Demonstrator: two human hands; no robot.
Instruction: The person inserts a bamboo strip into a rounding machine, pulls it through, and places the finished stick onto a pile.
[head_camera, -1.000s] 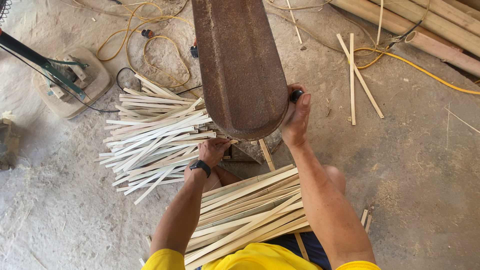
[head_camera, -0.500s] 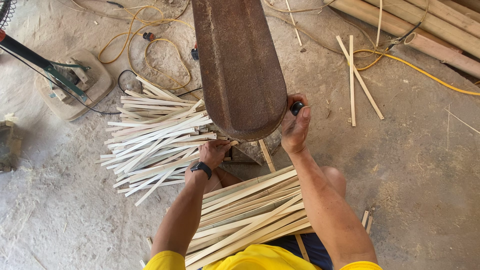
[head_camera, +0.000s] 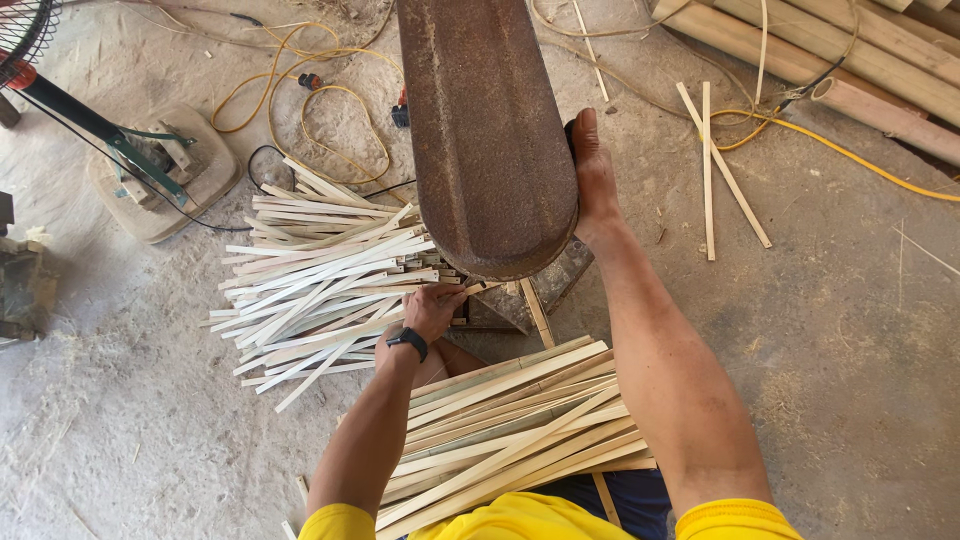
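Observation:
A long rusty metal cover (head_camera: 485, 130) hangs over a machine in front of me. My left hand (head_camera: 433, 306), with a black wristband, is closed on a pale bamboo strip (head_camera: 425, 278) just under the cover's near end. My right hand (head_camera: 592, 175) lies against the cover's right side, its fingers wrapped on a small black handle (head_camera: 570, 130) that is mostly hidden. A bundle of bamboo strips (head_camera: 510, 420) rests across my lap. A heap of thinner pale strips (head_camera: 320, 270) lies on the floor to the left of the machine.
A standing fan with its base (head_camera: 160, 180) is at the far left. Yellow cables (head_camera: 300, 90) loop on the dusty floor behind the heap. Thick bamboo poles (head_camera: 850, 60) lie at the top right, with loose strips (head_camera: 710, 170) and a yellow hose (head_camera: 850, 150) near them.
My right hand has slid farther along the cover's right side, away from me. My left hand stays at the strip under the cover's end.

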